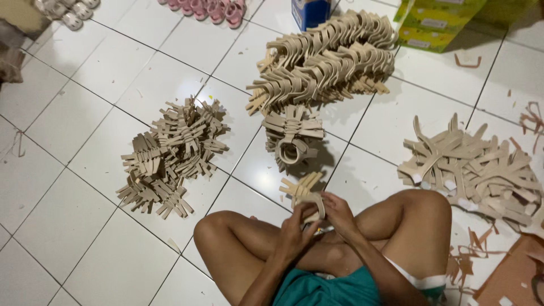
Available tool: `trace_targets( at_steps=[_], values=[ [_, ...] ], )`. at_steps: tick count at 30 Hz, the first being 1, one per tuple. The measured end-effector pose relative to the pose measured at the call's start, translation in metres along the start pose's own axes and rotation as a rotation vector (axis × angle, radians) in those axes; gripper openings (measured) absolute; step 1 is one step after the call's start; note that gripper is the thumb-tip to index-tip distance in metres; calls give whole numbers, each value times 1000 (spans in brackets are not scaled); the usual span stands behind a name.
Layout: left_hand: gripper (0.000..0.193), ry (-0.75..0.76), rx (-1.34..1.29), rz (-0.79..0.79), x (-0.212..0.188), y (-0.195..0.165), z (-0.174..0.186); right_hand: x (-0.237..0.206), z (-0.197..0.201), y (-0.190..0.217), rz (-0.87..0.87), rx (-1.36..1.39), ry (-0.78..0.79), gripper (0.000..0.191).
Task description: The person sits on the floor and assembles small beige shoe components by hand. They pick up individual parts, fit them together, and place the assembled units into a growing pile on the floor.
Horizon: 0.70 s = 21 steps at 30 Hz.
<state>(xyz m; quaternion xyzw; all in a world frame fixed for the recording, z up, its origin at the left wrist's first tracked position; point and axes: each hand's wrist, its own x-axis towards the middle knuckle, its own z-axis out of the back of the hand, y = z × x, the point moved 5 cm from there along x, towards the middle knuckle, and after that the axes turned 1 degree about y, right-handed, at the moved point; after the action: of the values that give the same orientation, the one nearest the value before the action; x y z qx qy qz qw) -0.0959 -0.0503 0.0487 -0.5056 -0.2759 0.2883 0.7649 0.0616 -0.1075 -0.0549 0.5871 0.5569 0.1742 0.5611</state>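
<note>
I sit cross-legged on a white tiled floor. My left hand and my right hand meet in front of my knees, both closed on one beige woven strap piece whose strip ends fan out above my fingers. Just beyond it stands a small stack of finished woven strap pieces. A flat pile of woven pieces lies to my left. Loose beige strap strips are heaped at my right.
A long bundled row of curved beige straps lies at the back centre. Behind it stand a blue box and a green carton. Pink sandals and white shoes line the far edge. Brown scraps litter the right.
</note>
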Motion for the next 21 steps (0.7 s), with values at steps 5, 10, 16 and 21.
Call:
trace_targets(
  at_steps=[5,10,16,21],
  values=[
    [68,-215,412,-181,-34,-79,1,8,5,-16,-76,80,-40,43],
    [62,304,-97,-411,-27,-150,-30,6,-14,-5,-59,126,86,42],
    [55,350,-128,-319,-22,-163,-12,5,-24,19,35,210,144,42],
    [50,343,-120,-222,-82,-163,-29,-2,-34,29,199,45,238,40]
  ],
)
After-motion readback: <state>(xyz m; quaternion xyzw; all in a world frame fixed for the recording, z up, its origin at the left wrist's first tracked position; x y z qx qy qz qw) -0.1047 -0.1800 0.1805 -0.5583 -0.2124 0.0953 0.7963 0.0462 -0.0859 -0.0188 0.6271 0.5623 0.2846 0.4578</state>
